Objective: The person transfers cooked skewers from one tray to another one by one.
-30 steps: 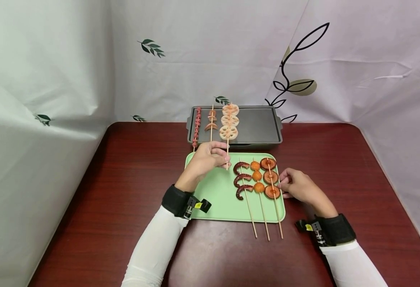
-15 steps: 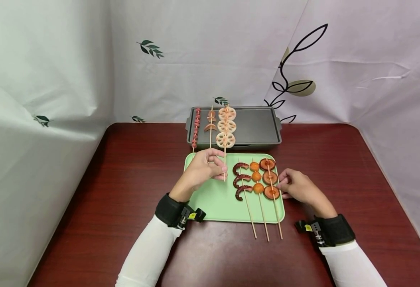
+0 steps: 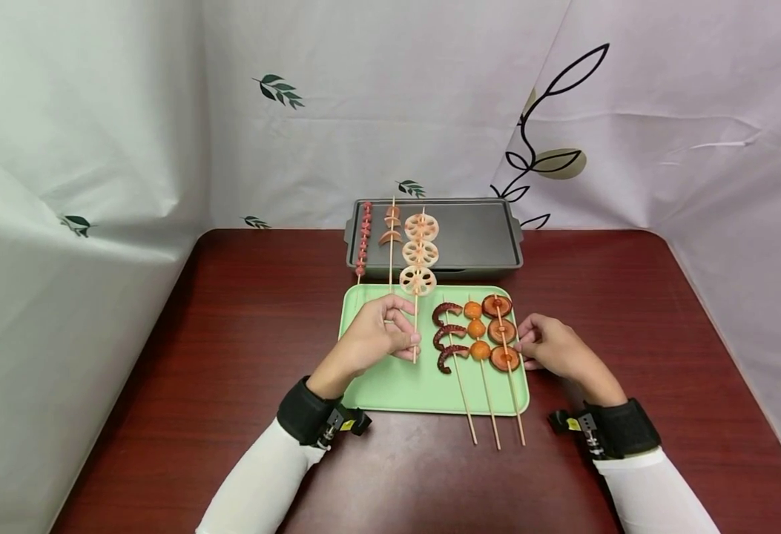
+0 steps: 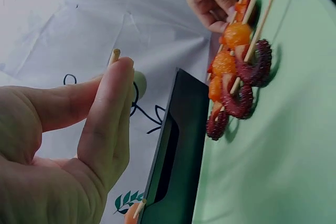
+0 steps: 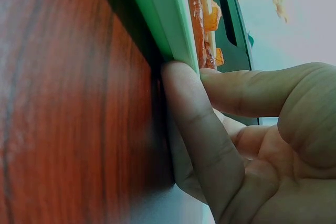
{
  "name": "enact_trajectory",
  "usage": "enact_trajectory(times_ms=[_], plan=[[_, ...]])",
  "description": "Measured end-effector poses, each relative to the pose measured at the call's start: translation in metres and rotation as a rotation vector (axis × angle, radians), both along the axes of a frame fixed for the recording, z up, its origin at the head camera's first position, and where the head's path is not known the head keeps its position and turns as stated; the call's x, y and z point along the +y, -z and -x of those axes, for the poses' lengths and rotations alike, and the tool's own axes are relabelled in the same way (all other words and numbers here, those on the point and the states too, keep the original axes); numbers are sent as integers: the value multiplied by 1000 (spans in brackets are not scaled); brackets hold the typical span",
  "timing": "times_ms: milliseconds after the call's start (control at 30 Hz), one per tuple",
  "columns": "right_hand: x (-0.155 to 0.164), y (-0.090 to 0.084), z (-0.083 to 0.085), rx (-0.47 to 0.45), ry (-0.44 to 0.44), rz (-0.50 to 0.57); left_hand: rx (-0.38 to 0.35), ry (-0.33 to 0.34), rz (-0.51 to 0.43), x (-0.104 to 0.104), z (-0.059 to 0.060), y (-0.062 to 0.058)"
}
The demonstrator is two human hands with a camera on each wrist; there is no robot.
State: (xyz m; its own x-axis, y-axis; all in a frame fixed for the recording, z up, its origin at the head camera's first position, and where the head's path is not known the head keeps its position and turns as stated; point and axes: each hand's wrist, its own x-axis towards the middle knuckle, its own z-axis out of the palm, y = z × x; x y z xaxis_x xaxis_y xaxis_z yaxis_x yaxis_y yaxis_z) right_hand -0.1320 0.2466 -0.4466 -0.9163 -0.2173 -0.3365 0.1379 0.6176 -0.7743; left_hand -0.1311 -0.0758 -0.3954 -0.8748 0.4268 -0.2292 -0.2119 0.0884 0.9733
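My left hand (image 3: pixel 377 334) pinches the lower stick of a lotus root skewer (image 3: pixel 420 254) between thumb and fingers. Its three pale slices point away from me, over the gap between grill pan and green tray (image 3: pixel 393 389). The stick's end pokes out past the fingertips in the left wrist view. At the tray's right edge, my right hand (image 3: pixel 553 345) pinches the rim, as the right wrist view shows. Beside it lies a skewer of brown mushroom-like slices (image 3: pixel 502 331), then one of orange balls (image 3: pixel 476 329) and one of dark red octopus tentacles (image 3: pixel 452 328).
Behind the tray stands a dark grey grill pan (image 3: pixel 477 233). On its left side lie a skewer of small red pieces (image 3: pixel 363 243) and one of pinkish-orange slices (image 3: pixel 391 236). The reddish wooden table (image 3: pixel 176 386) backs onto a pale patterned cloth (image 3: pixel 363 111).
My left hand has drawn the lotus root skewer back toward me, from over the grill pan to partly over the tray. The right hand has stayed at the tray's edge.
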Motion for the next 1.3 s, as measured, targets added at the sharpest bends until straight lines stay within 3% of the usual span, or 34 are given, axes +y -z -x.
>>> enact_trajectory(times_ms=[933,1300], plan=[[3,0,1,1,-15,-9,-62,53,52,7,-52,28],[2,1,0,-7,-11,11,-66,39,103,5,-64,42]])
